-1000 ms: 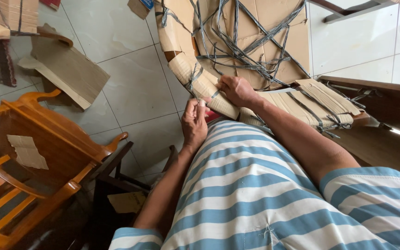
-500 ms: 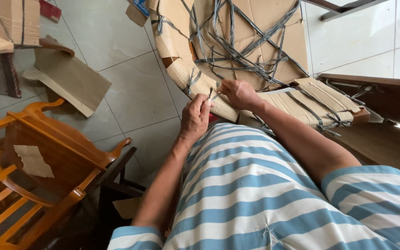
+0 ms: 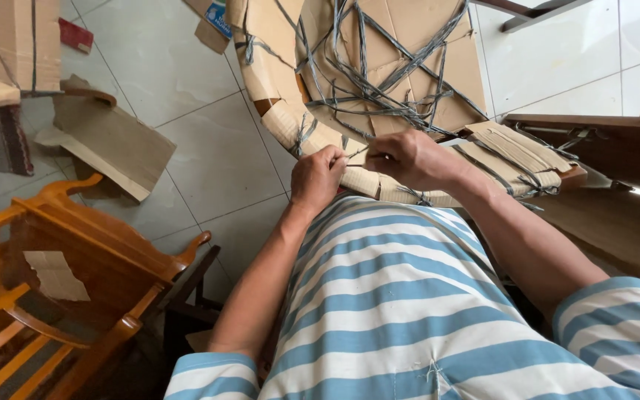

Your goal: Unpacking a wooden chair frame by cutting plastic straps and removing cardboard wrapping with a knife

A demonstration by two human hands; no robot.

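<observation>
Far left, a wooden chair (image 3: 61, 274) stands on the tiled floor (image 3: 209, 148) with a paper scrap (image 3: 55, 274) stuck to it, and a flat cardboard sheet (image 3: 116, 144) lies just beyond it on the tiles; a stacked cardboard box (image 3: 9, 44) sits at the top left corner, top centre a curved cardboard-wrapped frame (image 3: 290, 122) is bound all over with grey strapping (image 3: 379, 89) and leans close against the person's striped shirt (image 3: 379, 296), the left hand (image 3: 318, 178) is closed narrow, fingertips pinching one end of a thin strap (image 3: 355, 157) right at the near rim of the frame, the right hand (image 3: 405, 157) is just beside it, curled into a loose fist around the other end of the same strap, the two hands nearly touching over the rim; further right a folded cardboard pad (image 3: 516, 152) is tied onto the frame end, with a dark wooden board (image 3: 594, 130) behind it; judged risks: the strap looks thin and slick, so it could slip out of the left pinch if tension goes uneven, the tight pull could cut into the soft cardboard edge and tear it, and with so many crossing bands nearby the wrong one could get caught in the knot
</observation>
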